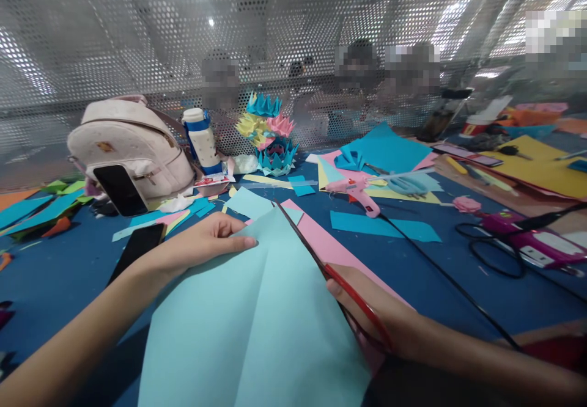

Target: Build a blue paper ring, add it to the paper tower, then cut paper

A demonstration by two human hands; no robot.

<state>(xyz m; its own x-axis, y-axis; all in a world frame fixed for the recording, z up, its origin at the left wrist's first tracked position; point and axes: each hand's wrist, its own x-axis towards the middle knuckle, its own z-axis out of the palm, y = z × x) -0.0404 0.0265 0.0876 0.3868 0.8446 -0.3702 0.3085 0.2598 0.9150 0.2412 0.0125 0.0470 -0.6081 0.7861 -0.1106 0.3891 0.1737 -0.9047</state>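
Observation:
A large sheet of light blue paper (pixel 257 309) with a fold line down it lies in front of me. My left hand (pixel 220 236) pinches its far left edge, thumb on top and fingers mostly hidden beneath. In my right hand (pixel 362 303) is a pair of scissors (pixel 353 294) with red handles, my fingers through the loops. The dark blades point away from me along the sheet's right side, with their tips near its far edge. Under the blades and to the right lies a pink sheet (pixel 330 236).
A pink glue gun (pixel 355 192) with a black cord rests beyond my right hand. Folded paper lotuses (pixel 275 156) stand at the back, beside a bottle (pixel 202 141) and a backpack (pixel 132 144). Phones (pixel 137 248) lie on the left; a purple power strip (pixel 527 239) is on the right.

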